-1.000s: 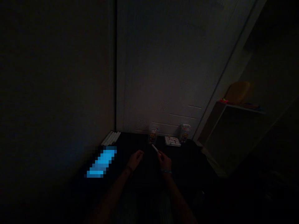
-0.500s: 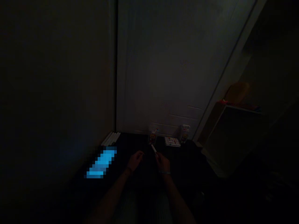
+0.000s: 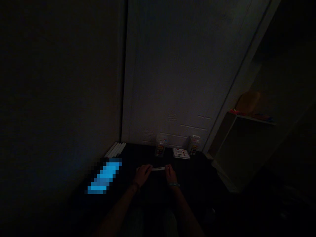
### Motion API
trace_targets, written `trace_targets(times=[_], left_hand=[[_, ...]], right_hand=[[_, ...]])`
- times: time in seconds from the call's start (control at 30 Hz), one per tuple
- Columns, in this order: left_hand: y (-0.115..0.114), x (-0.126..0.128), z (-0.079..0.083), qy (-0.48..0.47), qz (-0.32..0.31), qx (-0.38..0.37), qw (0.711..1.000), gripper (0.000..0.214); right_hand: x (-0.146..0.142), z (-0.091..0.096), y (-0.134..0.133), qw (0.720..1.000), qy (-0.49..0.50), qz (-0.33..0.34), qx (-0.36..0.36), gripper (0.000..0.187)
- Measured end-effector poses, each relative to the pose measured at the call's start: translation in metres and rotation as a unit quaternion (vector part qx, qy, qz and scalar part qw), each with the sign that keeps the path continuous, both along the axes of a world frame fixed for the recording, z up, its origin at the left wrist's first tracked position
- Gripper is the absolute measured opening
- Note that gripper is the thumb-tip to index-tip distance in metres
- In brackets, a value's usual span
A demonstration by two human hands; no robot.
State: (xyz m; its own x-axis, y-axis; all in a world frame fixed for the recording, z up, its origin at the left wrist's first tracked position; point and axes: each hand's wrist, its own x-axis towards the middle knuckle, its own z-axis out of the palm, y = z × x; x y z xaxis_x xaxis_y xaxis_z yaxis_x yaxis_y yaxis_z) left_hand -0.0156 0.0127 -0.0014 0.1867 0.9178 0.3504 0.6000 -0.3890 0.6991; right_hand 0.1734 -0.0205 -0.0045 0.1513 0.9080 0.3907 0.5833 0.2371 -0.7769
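Both of my hands hold a slim white marker point(image 3: 158, 169) level between them over the dark table. My left hand point(image 3: 143, 174) is closed on its left end. Its right end is in the closed fingers of my right hand point(image 3: 171, 174). Dim light hides the marker's fine details. Straight behind it stands a clear container point(image 3: 160, 147) with a dark printed label. A flat pack of white markers point(image 3: 181, 153) lies to the right of that container. Several similar white markers point(image 3: 115, 149) lie side by side at the table's back left.
A second clear container point(image 3: 194, 144) stands at the back right, near the pale wall panel point(image 3: 172, 82). On the left a bright blue pixelated patch point(image 3: 105, 177) covers something. A shelf unit point(image 3: 224, 131) with an orange-brown object point(image 3: 249, 101) on top stands to the right.
My left hand, free before, has come to the marker's other end. The marker has turned from slanting upward in my right hand to lying level between both hands. The view has shifted slightly.
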Motion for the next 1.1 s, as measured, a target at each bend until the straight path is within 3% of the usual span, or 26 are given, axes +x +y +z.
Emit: trace_targets(times=[0.27,0.73,0.97,1.1], left_hand=[[0.003,0.002,0.002,-0.043,-0.032,-0.071,0.996,0.035],[-0.016,0.002,0.024,-0.049,0.003,-0.06,0.997,0.027],[-0.004,-0.003,0.009,-0.035,-0.011,-0.014,0.999,0.025],[-0.005,-0.003,0.009,-0.032,-0.027,-0.014,0.999,0.025]], right_hand=[[-0.003,-0.001,0.006,0.999,-0.029,-0.005,-0.022,0.038],[-0.008,0.012,-0.004,0.996,-0.055,-0.039,-0.063,0.03],[-0.006,-0.002,0.007,0.991,-0.118,-0.047,-0.034,0.026],[-0.007,0.003,0.002,0.99,-0.127,-0.052,-0.037,0.027]])
